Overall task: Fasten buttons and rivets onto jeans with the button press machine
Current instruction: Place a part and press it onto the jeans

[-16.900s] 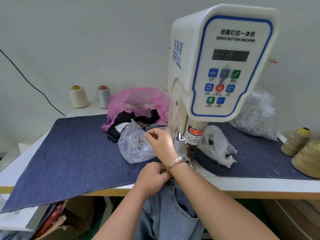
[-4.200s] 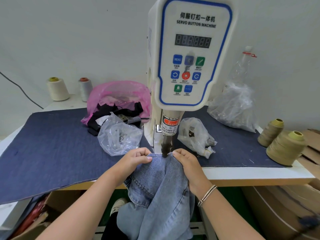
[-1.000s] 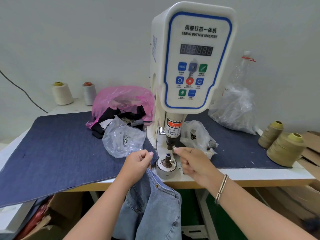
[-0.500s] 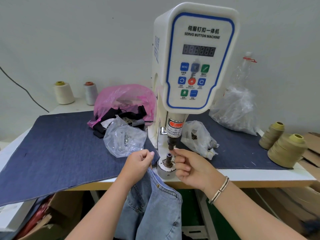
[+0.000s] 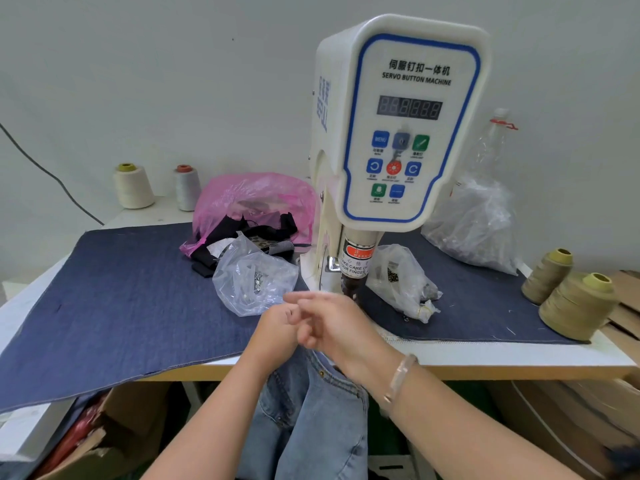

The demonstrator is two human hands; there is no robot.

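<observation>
A: Head view, only one. Press (image 5: 398, 133) stands upright on the table (image 5: 502, 355), control panel facing the camera, ram pointing straight down just behind the hands.

B: Jeans?

A: Jeans (image 5: 311, 410) hang off the front table edge, long axis roughly vertical, top end up at the hands, rest dropping out of frame. One small rivet shows on the denim just below the right wrist.

B: Hands?

A: Left hand (image 5: 277, 327) is curled at the top of the jeans, looks like it grips the fabric, though the right hand covers part of it. Right hand (image 5: 332, 323) crosses over it, blurred, fingers loosely spread and pointing left toward the clear bag (image 5: 252, 282). Can't tell if it pinches anything. Bracelet (image 5: 398, 379) on the right wrist.

B: Die visible?

A: No, right hand hides it.

B: Rest of the bench?

A: Dark denim sheet (image 5: 121, 299) covers the table. Clear bag with small metal parts lies left of the press, second bag (image 5: 398, 278) right of it. Pink bag (image 5: 252, 202) with black scraps behind. Two thread cones (image 5: 133, 185) back left, two tan cones (image 5: 575, 306) at the right edge. Big clear bag (image 5: 474, 223) back right.
</observation>
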